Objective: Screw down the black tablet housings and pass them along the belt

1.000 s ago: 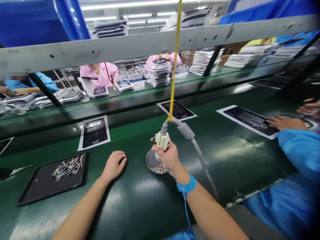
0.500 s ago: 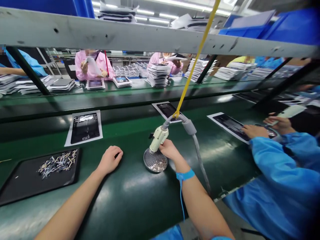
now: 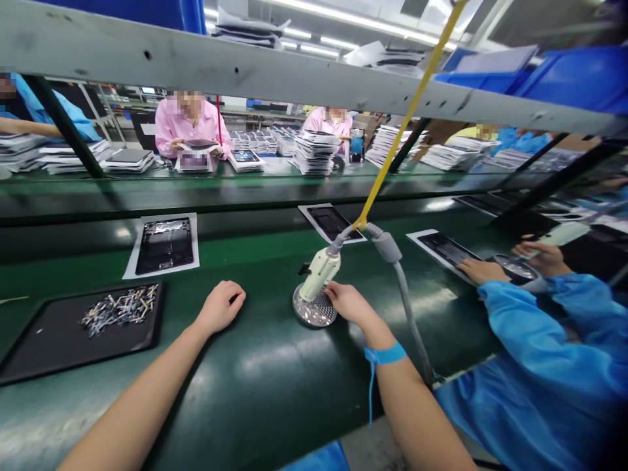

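My left hand (image 3: 223, 306) rests on the green bench with its fingers curled in, and nothing shows in it. With its fingers closed, my right hand (image 3: 347, 302) pinches the right rim of a round dish (image 3: 324, 317) full of small holes. Tiny silver pieces that look like screws lie along the dish's near side. An electric screwdriver (image 3: 321, 271), pale and tilted, hangs over the dish from a yellow strap (image 3: 400, 134); my right fingertips are partly behind it. A blue wrist band (image 3: 387, 354) circles my right wrist.
A black tray (image 3: 53, 330) with a heap of small strips stands left. Dark tablet housings (image 3: 165, 245) lie on white sheets along the bench. A grey cable (image 3: 411, 314) drops beside my right arm. At right, a co-worker's blue sleeves (image 3: 520, 317) reach in. A shelf beam (image 3: 294, 75) crosses above.
My right hand, the dish and the screwdriver have shifted slightly right. The silver pieces have slid towards the dish's left and near side. My left hand stays about where it was.
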`<state>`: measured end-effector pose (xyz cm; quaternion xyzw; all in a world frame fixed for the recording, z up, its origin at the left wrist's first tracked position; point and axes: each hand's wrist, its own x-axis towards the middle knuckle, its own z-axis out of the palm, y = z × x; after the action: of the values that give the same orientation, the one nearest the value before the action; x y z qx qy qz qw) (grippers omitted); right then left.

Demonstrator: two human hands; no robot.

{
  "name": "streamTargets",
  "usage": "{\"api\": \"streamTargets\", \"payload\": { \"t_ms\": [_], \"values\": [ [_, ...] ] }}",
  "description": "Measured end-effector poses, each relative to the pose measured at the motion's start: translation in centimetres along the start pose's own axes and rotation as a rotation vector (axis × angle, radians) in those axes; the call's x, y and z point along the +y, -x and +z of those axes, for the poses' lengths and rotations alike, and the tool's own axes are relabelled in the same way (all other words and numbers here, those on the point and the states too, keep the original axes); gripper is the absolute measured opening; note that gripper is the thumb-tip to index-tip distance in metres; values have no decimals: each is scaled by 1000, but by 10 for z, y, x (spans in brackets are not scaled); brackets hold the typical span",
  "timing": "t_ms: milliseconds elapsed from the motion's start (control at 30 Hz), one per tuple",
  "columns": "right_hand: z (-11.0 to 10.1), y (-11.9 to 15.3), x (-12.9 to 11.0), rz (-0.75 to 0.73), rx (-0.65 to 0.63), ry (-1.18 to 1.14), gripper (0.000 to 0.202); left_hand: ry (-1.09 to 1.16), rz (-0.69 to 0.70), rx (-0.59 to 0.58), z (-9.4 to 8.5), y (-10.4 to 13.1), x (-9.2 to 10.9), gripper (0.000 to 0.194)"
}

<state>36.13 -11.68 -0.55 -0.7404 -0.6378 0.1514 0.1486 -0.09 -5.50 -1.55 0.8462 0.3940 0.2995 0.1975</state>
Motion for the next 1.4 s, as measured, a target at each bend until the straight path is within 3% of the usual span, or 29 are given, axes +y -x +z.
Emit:
{"api": "streamTargets", "payload": {
  "t_ms": [200,433,667,1133,1400],
  "values": [
    [0,23,10,167,56,163,46,9,-26,-2,3,-1,-2,26],
    [9,24,7,199,104,185,48,24,-29,-3,0,-1,0,28],
    [9,21,15,238,144,215,49,39,-11,7,-1,-1,2,30],
    [2,17,10,293,160,210,50,7,-16,-5,-4,-3,-5,31],
    [1,20,13,248,144,168,50,3,-22,-3,-5,-2,-5,32]
  ]
}}
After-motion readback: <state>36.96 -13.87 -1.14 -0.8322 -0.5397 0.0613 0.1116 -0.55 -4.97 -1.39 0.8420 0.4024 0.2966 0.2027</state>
